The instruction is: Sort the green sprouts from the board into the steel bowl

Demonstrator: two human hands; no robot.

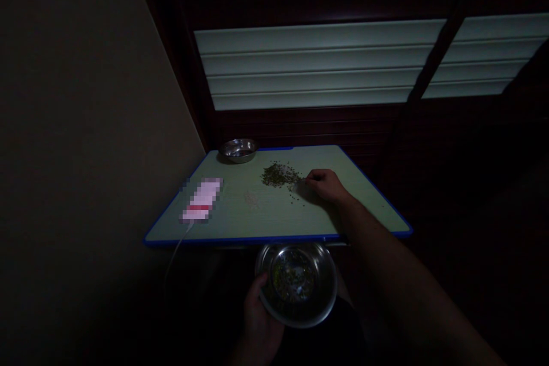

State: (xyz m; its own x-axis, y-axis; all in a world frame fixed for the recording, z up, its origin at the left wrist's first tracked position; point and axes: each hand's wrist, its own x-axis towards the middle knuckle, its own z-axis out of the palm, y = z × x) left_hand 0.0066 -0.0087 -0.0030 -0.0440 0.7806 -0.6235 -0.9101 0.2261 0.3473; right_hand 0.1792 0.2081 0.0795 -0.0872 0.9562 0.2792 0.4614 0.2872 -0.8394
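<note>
My left hand (262, 311) grips the rim of a steel bowl (328, 286), held just below the near edge of the table. Small green and pale bits lie in the bottom of this bowl. Over the tabletop, my right hand (325, 184) is closed, its fingertips pinching a small pale, see-through thing (298, 186) whose kind is too dim to make out. That thing touches the right side of a pile of small greenish-brown beans or seeds (278, 174). A few loose ones are scattered in front of the pile. Left of them is a thin patch of pale grains (252, 199).
The pale green folding table (231, 223) has a blue edge. A second steel bowl (238, 150) stands at its far left corner. On the left lies a lit phone (201, 200) with a white cable (174, 254) hanging over the edge. Dark slatted doors (317, 63) rise behind.
</note>
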